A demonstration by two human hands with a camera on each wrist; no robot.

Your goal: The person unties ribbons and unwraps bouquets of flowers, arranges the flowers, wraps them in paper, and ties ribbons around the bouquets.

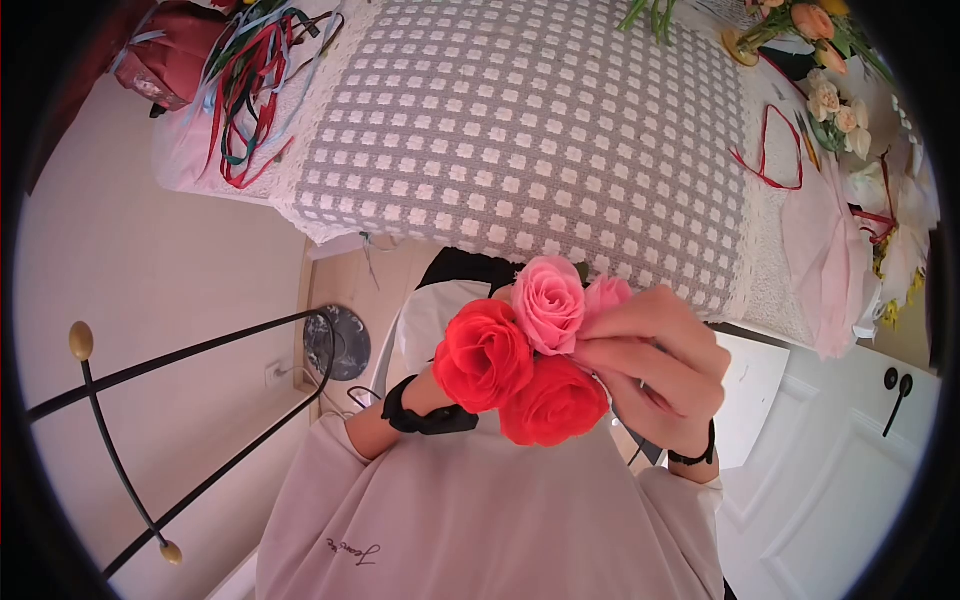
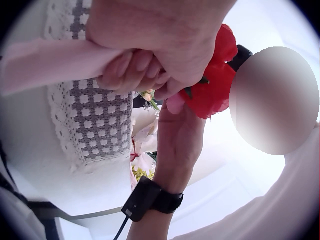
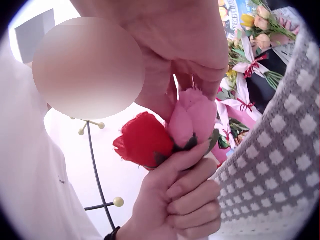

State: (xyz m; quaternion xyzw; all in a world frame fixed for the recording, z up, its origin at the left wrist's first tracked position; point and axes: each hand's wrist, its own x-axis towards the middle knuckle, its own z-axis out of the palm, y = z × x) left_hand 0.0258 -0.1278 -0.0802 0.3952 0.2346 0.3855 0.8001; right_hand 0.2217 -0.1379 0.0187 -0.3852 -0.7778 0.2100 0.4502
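Note:
Two red roses and a pink rose are bunched in front of the person's chest, with another pink rose partly behind the right fingers. My left hand grips the bunch just under the blooms, its fingers curled; in the head view the blooms hide it. A pale pink wrapped handle runs out of that fist in the left wrist view. My right hand bends over the bunch from the right side, its fingertips pinching at the partly covered pink rose's petals.
A grey-and-white checked cloth covers the table ahead. Ribbons lie at its left, beside a dark red wrapped bundle. Peach flowers and a pink sheet lie right. A black metal rack stands at left.

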